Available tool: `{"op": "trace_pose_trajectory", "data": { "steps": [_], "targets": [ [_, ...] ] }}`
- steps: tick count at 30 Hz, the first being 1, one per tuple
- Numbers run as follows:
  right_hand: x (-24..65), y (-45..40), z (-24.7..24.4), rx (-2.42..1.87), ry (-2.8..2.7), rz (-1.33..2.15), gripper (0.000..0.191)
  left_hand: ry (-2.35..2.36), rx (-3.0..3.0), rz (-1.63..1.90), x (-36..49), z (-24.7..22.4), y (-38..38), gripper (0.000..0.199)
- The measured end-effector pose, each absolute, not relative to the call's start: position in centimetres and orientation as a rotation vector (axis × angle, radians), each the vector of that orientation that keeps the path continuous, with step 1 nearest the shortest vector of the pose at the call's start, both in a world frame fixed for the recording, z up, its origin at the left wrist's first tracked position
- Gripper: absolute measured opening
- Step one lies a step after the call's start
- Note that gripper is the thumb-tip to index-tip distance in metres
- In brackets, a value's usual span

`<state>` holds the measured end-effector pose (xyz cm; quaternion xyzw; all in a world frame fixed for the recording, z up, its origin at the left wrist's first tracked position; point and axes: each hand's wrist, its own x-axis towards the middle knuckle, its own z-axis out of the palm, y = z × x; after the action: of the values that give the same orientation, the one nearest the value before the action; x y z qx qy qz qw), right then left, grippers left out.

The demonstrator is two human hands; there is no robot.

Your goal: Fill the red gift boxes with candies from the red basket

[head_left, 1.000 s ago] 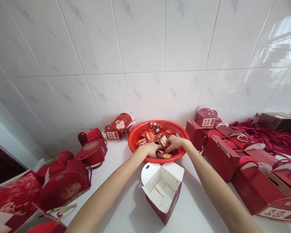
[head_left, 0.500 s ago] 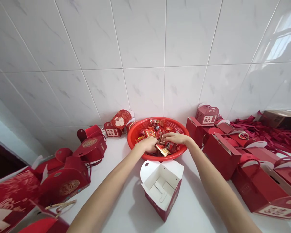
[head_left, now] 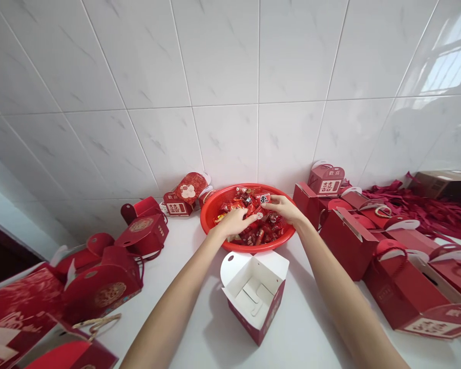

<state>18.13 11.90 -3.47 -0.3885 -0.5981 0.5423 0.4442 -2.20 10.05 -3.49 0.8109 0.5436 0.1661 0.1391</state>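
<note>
A round red plastic basket by the wall holds many wrapped sweets, mostly red. My left hand rests over the sweets on the basket's left side, thumb and fingers apart, with some fingertips hidden among the wrappers. Over the right side, my right hand pinches a small red packet with a dark character on a white patch. Directly in front of the basket stands an open gift box, red outside and white inside, with nothing in it.
Red gift boxes crowd the left side, and more red boxes fill the right. Two small boxes lean by the tiled wall. Red shredded filler and a cardboard box are at the far right.
My right hand has lifted and drawn slightly back with the red packet. My left hand's thumb has spread away from its fingers. A cream-ended packet between the hands no longer shows.
</note>
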Motion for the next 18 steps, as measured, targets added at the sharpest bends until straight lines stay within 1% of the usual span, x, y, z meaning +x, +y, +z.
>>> {"op": "trace_pose_trajectory", "data": {
  "steps": [3,8,12,18],
  "targets": [
    [18.17,11.97,-3.42,-0.964,-1.433,1.339,0.035,1.546,2.314,0.579,-2.13,-3.3,9.86,0.044],
    [18.26,11.8,-3.15,-0.911,-1.382,1.313,0.042,1.487,2.267,0.691,-2.03,-3.01,9.45,0.044],
    [18.18,11.49,-3.01,-0.837,-1.48,1.36,0.04,1.479,2.232,0.761,-2.0,-2.98,9.35,0.046],
    [18.0,11.57,-3.18,-0.769,-1.394,1.29,0.043,1.456,2.177,0.87,-1.96,-2.74,9.51,0.037]
  ]
}}
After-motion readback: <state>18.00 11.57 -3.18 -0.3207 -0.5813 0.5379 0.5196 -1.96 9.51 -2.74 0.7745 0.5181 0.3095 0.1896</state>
